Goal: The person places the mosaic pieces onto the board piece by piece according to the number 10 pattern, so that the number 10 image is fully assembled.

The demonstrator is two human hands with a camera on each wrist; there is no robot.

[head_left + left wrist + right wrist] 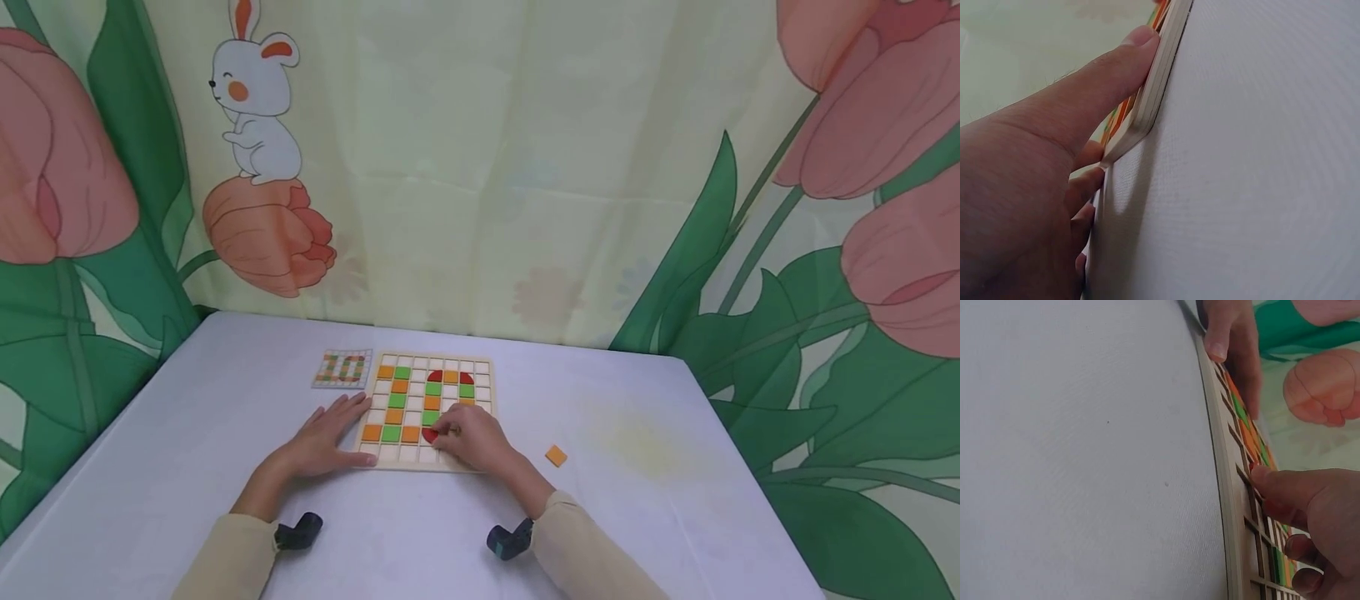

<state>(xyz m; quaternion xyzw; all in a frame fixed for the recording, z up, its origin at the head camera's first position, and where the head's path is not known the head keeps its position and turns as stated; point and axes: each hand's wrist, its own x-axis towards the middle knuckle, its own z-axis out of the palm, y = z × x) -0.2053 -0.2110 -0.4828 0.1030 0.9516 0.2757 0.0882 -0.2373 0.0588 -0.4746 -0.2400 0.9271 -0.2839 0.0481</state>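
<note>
A wooden grid board (397, 452) lies on the table, with orange, green and red tiles set in some of its squares. My left hand (326, 437) rests at the board's left side, fingers spread and thumb (1141, 37) on the near left corner. Over the lower middle squares, my right hand (474, 435) pinches a red rounded tile (429, 435) between thumb and fingers. That tile sits at or just above its square; I cannot tell which. In the right wrist view, only a sliver of the red tile (1252, 466) shows beside the thumb.
A small pattern card (342, 369) lies at the board's upper left. One loose orange tile (556, 456) sits on the white tablecloth (637, 500) to the right. Behind the table hangs a curtain (525, 167) printed with tulips and a rabbit.
</note>
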